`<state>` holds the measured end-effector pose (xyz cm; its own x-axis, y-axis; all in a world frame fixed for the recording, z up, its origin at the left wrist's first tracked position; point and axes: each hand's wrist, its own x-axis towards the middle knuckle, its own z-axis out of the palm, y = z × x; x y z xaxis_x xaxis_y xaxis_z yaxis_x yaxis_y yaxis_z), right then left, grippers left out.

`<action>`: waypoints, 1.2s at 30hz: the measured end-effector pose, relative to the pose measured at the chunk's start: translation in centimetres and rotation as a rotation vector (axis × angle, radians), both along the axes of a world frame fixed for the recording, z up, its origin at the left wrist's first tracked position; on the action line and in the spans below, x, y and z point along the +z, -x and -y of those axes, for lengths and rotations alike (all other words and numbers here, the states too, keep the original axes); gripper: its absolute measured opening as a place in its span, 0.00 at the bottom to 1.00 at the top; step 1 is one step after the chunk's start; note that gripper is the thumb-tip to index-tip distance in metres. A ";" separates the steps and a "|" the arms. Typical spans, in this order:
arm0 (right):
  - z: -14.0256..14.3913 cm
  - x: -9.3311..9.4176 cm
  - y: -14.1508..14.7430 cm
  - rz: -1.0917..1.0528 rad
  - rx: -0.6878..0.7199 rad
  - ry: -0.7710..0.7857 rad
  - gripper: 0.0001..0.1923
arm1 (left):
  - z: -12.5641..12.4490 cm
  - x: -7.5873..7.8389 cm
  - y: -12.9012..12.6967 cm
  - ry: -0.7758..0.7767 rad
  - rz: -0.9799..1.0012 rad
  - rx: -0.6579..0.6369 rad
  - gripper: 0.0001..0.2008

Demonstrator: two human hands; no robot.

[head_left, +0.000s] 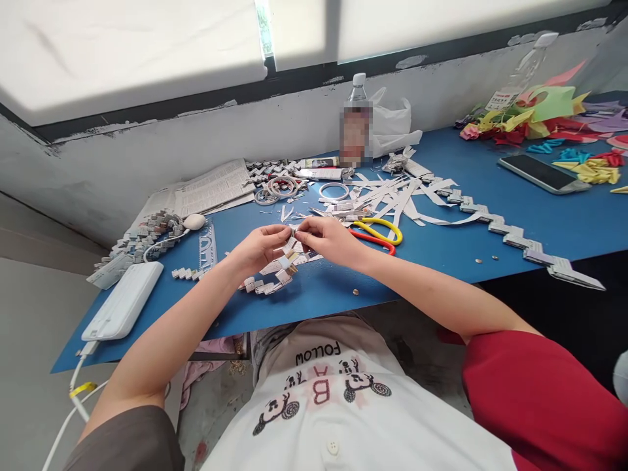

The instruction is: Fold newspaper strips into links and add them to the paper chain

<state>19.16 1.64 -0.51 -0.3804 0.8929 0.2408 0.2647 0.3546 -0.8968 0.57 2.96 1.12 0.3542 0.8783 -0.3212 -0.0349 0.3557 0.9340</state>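
Observation:
My left hand (261, 247) and my right hand (328, 237) meet above the blue table (490, 235), fingertips pinching the top end of a chain of folded newspaper strips (275, 275). The chain hangs down from my fingers and curls onto the table below my left hand. Both hands grip the same small folded link. Yellow and red scissors (380, 232) lie just right of my right hand.
Loose paper strips (392, 196) and tape rings (333, 191) lie behind the hands. A long folded chain (515, 235) runs to the right edge. A white power bank (122, 301), ruler (207, 245), newspaper (210, 186), bottle (356, 121), phone (542, 173) and coloured paper shapes (540, 114) surround them.

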 end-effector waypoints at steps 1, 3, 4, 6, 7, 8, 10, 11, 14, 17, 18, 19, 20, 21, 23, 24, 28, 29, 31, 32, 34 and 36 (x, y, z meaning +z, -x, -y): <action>0.0 0.0 0.0 -0.011 0.008 -0.006 0.11 | 0.0 0.0 0.0 0.006 0.009 -0.005 0.17; 0.0 -0.1 0.0 -0.048 0.021 -0.010 0.10 | -0.1 -0.1 0.0 0.014 0.036 -0.004 0.17; 0.0 -0.1 0.0 -0.071 0.026 -0.010 0.10 | -0.2 -0.1 0.1 0.017 0.050 -0.003 0.16; 0.2 0.0 -0.1 -0.105 0.026 -0.017 0.10 | -0.3 -0.2 0.1 0.022 0.067 -0.007 0.16; 0.2 0.1 -0.1 -0.111 0.019 -0.028 0.10 | -0.4 -0.2 0.2 0.024 0.070 -0.013 0.16; 0.3 0.2 -0.1 -0.109 0.006 -0.043 0.10 | -0.4 -0.3 0.2 0.026 0.071 -0.020 0.16; 0.5 0.4 -0.2 -0.084 -0.022 -0.069 0.10 | -0.3 -0.3 0.2 0.028 0.067 -0.026 0.17; 0.6 0.4 -0.2 -0.068 -0.033 -0.078 0.10 | -0.3 -0.3 0.2 0.029 0.064 -0.027 0.17; 0.9 0.6 -0.1 -0.038 -0.062 -0.092 0.09 | -0.2 -0.3 0.1 0.030 0.051 -0.023 0.16; 1.1 0.7 0.1 -0.018 -0.098 -0.106 0.09 | -0.2 -0.3 0.0 0.026 0.034 -0.017 0.17; 1.2 0.7 0.2 -0.016 -0.100 -0.106 0.09 | -0.2 -0.3 0.0 0.020 0.029 -0.010 0.17; 1.2 0.7 0.3 -0.019 -0.094 -0.103 0.09 | -0.2 -0.4 -0.1 0.012 0.025 0.000 0.17; 1.3 0.7 0.4 -0.025 -0.084 -0.095 0.09 | -0.1 -0.4 -0.1 0.003 0.023 0.012 0.17; 1.3 0.7 0.4 -0.033 -0.073 -0.085 0.09 | -0.1 -0.4 -0.2 -0.005 0.023 0.024 0.17; 1.3 0.8 0.4 -0.044 -0.055 -0.056 0.09 | 0.1 -0.5 -0.3 -0.018 0.026 0.051 0.17; 1.3 0.8 0.4 -0.044 -0.044 -0.037 0.09 | 0.1 -0.6 -0.3 -0.021 0.026 0.063 0.17; 1.1 1.1 0.2 -0.032 -0.008 0.024 0.07 | 0.2 -0.8 -0.5 -0.019 0.020 0.095 0.17; 1.0 1.1 0.2 -0.025 -0.005 0.028 0.07 | 0.2 -0.9 -0.5 -0.016 0.019 0.096 0.17; 0.8 1.0 0.0 -0.007 -0.002 0.026 0.06 | 0.2 -1.1 -0.5 -0.010 0.015 0.094 0.18; 0.7 1.0 0.0 -0.001 0.000 0.024 0.06 | 0.1 -1.2 -0.5 -0.008 0.013 0.094 0.18; 0.4 0.8 -0.2 0.004 0.008 0.019 0.05 | 0.1 -1.4 -0.5 -0.010 0.009 0.092 0.18; 0.2 0.7 -0.3 0.018 0.021 0.011 0.06 | 0.0 -1.6 -0.5 -0.018 0.002 0.086 0.19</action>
<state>19.47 1.44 0.21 -0.4030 0.8873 0.2243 0.2734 0.3506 -0.8957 1.12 2.94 -0.44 0.2779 0.9112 -0.3043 -0.0661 0.3341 0.9402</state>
